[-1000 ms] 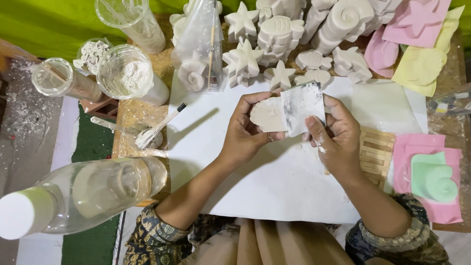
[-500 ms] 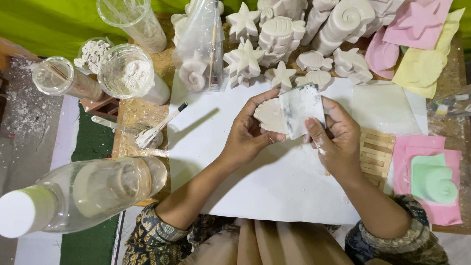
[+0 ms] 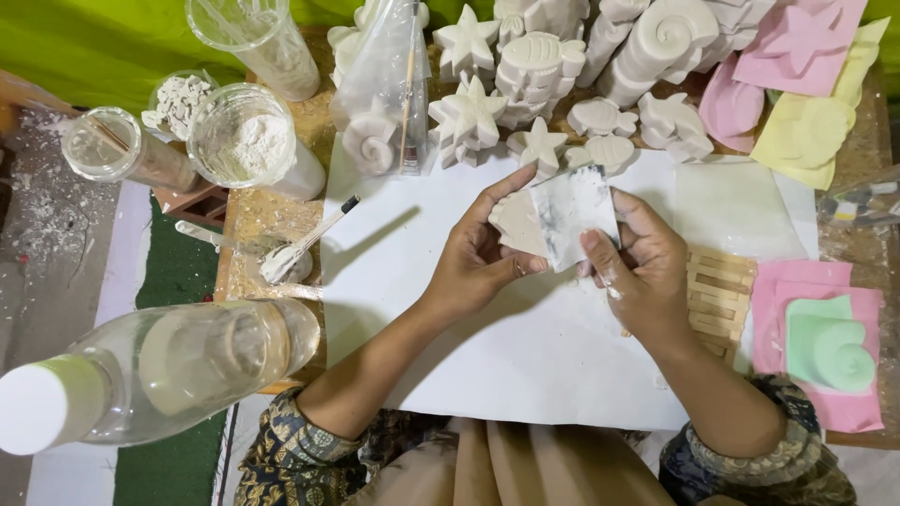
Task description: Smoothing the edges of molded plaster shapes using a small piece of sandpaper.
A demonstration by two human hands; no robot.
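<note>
My left hand [image 3: 478, 267] has its grip clamped on the small pale flat plaster cast [image 3: 514, 223], held up over the white paper sheet [image 3: 525, 375] on the surface, and just right of it my right hand [image 3: 647, 272] pinches the grey-white square of sanding paper [image 3: 574, 214] against the cast's edge. I judge that rubbing too hard could chip the brittle edge, or the dusty cast could slip and drop onto the sheet below. Against a second ago, the square covers more of the cast and both hands sit much where they were.
</note>
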